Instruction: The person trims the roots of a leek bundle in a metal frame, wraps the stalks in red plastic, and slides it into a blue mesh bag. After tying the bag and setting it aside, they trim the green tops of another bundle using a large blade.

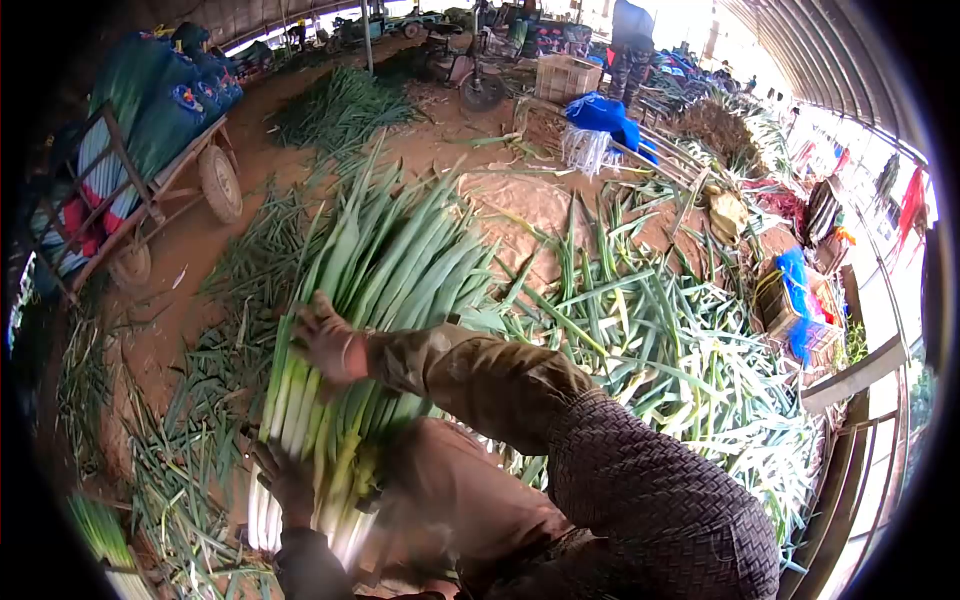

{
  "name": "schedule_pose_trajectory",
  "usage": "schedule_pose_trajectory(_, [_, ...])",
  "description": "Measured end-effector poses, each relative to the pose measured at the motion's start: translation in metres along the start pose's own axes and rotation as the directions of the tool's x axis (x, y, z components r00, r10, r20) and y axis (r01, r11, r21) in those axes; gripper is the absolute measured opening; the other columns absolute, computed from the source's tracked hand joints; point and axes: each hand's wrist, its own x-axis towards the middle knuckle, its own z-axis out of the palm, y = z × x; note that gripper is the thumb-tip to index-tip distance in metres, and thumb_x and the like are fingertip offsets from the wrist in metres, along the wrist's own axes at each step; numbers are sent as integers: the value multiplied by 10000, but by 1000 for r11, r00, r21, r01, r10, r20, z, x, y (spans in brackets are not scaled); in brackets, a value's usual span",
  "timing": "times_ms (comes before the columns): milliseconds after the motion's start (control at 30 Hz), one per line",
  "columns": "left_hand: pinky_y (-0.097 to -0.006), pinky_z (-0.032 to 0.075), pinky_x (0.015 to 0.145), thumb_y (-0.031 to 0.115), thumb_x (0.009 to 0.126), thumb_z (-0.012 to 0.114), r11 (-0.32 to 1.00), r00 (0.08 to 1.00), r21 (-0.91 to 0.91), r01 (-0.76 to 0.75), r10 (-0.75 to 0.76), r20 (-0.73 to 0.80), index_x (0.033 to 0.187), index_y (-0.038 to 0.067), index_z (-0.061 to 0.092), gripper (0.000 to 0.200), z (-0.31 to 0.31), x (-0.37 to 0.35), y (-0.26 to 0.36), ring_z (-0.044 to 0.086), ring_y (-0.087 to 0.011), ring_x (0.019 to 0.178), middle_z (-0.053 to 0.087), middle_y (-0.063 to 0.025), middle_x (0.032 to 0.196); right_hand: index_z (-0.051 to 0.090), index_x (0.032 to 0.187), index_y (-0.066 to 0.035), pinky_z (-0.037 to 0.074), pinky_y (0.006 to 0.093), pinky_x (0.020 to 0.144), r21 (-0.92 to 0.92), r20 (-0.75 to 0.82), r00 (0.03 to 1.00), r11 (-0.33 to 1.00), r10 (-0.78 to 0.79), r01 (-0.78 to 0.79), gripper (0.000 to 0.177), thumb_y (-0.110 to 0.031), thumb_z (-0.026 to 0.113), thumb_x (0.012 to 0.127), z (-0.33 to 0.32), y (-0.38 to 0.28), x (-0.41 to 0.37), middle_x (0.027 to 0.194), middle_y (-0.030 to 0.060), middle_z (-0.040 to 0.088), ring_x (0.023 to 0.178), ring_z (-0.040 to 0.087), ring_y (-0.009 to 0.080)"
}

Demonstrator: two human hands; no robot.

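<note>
A large pile of leeks (385, 270) lies lengthwise in front of me, green leaves pointing away and white stalk ends (265, 520) towards me. My right hand (330, 345) reaches across from the right and lies on the left part of the pile, fingers spread. Lower down, my left hand (287, 482) looks dark and rests against the pale stalks at the left edge. Its fingers appear stretched out, though shadow hides part of them. My bent leg (450, 490) is beside the stalk ends.
Cut leaves (690, 390) cover the ground to the right. A wheeled cart (165, 190) loaded with bundled leeks stands at left. Farther off are another green heap (345, 110), a crate (568, 77), blue netting (605, 118) and a standing person (631, 45). A metal rail runs along the right.
</note>
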Motion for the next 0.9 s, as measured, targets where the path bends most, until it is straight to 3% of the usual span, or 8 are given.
schedule_pose_trajectory(133, [-629, 155, 1154, 485, 882, 629, 999, 997, 28, -35, 37, -61, 1580, 124, 90, 953, 5, -1, -3, -11, -381, 1517, 15, -179, 1643, 385, 1511, -271, -101, 707, 1139, 207, -511, 850, 940, -131, 270, 1073, -924, 458, 663, 17, -41, 14, 1620, 8, 228, 1505, -23, 395])
schedule_pose_trajectory(233, [-629, 157, 1154, 472, 889, 624, 996, 997, 74, 50, -55, 59, 1582, 142, 76, 943, -1, 1, 4, -21, -375, 1518, -2, -173, 1645, 191, 1560, -352, -142, 708, 1168, 224, -81, 982, 957, -172, 186, 1160, -998, 359, 612, 49, -54, 27, 1644, -16, 54, 1488, -83, 399])
schedule_pose_trajectory(367, [-638, 171, 1146, 419, 889, 637, 1000, 998, 2, 18, -18, 58, 1579, 141, 84, 927, -5, 2, -1, -23, -382, 1516, -4, -190, 1638, 335, 1534, -268, -117, 699, 1140, 278, -218, 959, 930, -183, 240, 1081, -925, 429, 681, 54, -53, 23, 1640, 3, 171, 1501, -63, 403])
schedule_pose_trajectory(500, [-655, 228, 1110, 431, 886, 636, 1000, 1000, -18, 16, -16, 10, 1553, 87, 185, 875, -14, 3, 4, 65, -397, 1499, 114, -234, 1610, 181, 1575, -294, -54, 693, 1169, 514, -205, 971, 831, -123, 214, 1187, -953, 462, 628, 54, -58, 21, 1654, 11, 18, 1510, -38, 352])
schedule_pose_trajectory(533, [-659, 227, 1105, 451, 887, 626, 999, 1000, -39, -25, 25, 3, 1551, 85, 193, 873, -13, 4, 16, 74, -397, 1490, 119, -234, 1609, 385, 1506, -162, 89, 669, 1155, 441, -723, 691, 750, -29, 494, 1050, -858, 498, 728, 135, -70, 63, 1563, 160, 331, 1461, 234, 365])
schedule_pose_trajectory(733, [-682, 220, 1073, 574, 890, 565, 999, 1000, -38, 1, 0, 31, 1542, 69, 242, 886, -27, 6, 17, 126, -397, 1437, 150, -234, 1601, 390, 1465, -31, 359, 568, 1067, -120, -436, 772, 880, -462, 459, 789, -476, 628, 858, 80, -72, 47, 1434, 165, 473, 1267, 482, 415])
schedule_pose_trajectory(767, [-686, 219, 1068, 595, 890, 555, 998, 999, -52, 28, -26, 32, 1540, 67, 250, 891, -28, -4, 19, 135, -398, 1428, 155, -234, 1600, 260, 1535, -39, 79, 630, 1184, -269, -320, 847, 898, -425, 349, 916, -648, 494, 892, 90, -80, 57, 1608, 143, 220, 1466, 167, 445])
schedule_pose_trajectory(900, [-664, 78, 1145, 693, 881, 494, 996, 998, -75, 54, -57, -36, 1536, 62, 289, 932, -8, -3, 21, -82, -391, 1512, 28, -204, 1637, 297, 1530, -49, -10, 623, 1181, 128, -94, 927, 920, -362, 372, 1112, -837, 479, 767, 20, -95, 30, 1612, 116, 208, 1483, -23, 463])
